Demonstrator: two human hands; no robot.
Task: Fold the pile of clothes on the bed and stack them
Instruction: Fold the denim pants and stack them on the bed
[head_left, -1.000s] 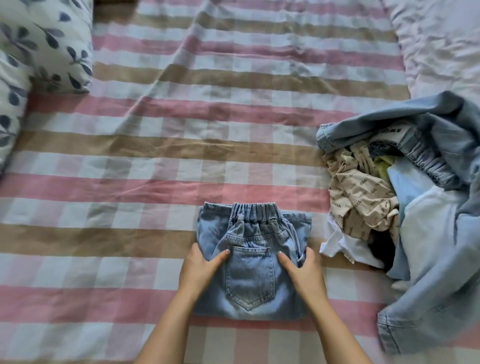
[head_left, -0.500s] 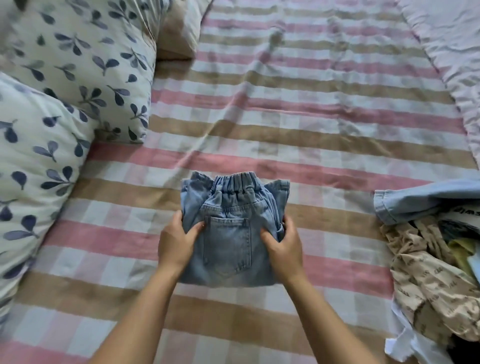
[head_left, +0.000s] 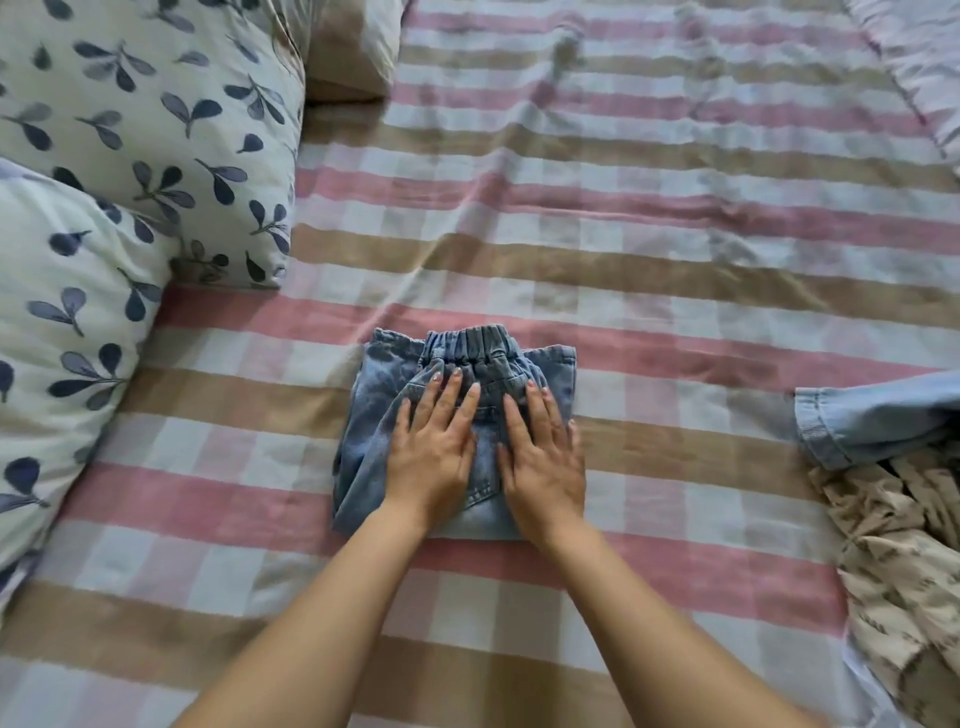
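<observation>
Left hand (head_left: 431, 457) and right hand (head_left: 543, 467) press flat on folded jeans (head_left: 371, 415) on checked bedsheet (head_left: 675, 270) by pillows (head_left: 130, 130).

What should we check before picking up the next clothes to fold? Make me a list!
1. Folded jeans lying flat on the bedsheet: ok.
2. Hands holding nothing: ok, the left hand and the right hand press flat on the jeans.
3. Folded layers lined up: cannot tell, the hands cover the middle.
4. Pile all folded: not ok, the beige printed garment and the denim sleeve lie rumpled to the right.
5. Jeans apart from the pillow: ok.
</observation>
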